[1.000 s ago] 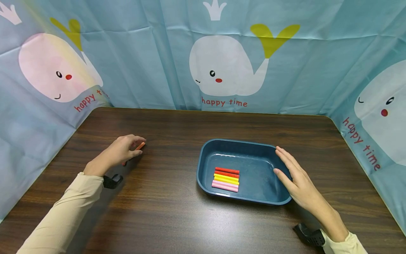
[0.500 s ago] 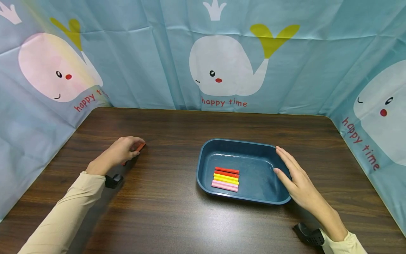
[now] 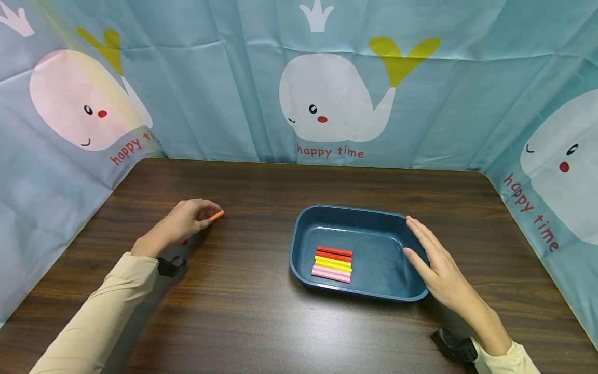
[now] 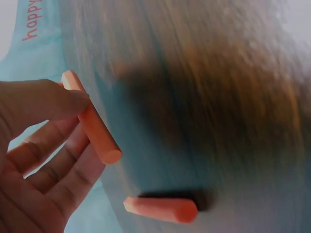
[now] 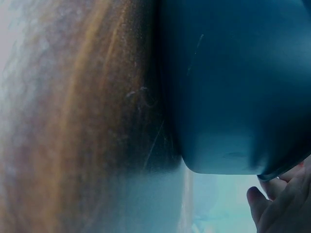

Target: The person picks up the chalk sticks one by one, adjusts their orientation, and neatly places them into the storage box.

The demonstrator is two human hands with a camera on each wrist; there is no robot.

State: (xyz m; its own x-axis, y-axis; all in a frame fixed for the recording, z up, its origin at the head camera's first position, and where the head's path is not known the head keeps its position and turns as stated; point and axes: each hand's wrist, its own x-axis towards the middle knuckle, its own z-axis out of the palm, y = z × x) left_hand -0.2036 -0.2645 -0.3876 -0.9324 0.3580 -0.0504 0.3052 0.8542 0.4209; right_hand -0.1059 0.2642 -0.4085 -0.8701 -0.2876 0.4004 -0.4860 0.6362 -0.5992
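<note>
My left hand [image 3: 189, 218] pinches an orange chalk stick [image 4: 99, 126] between thumb and fingers, just over the table at the left. In the head view one end of that stick juts out past the fingertips. A second, coral-coloured chalk stick [image 4: 158, 208] lies on the table below the hand; the hand hides most of it in the head view. My right hand [image 3: 441, 265] rests at the right end of a dark blue tray [image 3: 359, 296], fingers straight along the rim and thumb reaching over it. Red, yellow and pink sticks [image 3: 333, 264] lie side by side inside the tray.
The brown wood-grain table [image 3: 224, 317] holds the tray right of the middle. A light blue curtain [image 3: 224, 104] with whale prints hangs along the table's back and both sides. Black wrist cameras [image 3: 455, 345] sit under both wrists.
The left hand has moved slightly right, and the orange chalk stick has been drawn away from the coral one and angled toward the right. The right hand and tray stay put.
</note>
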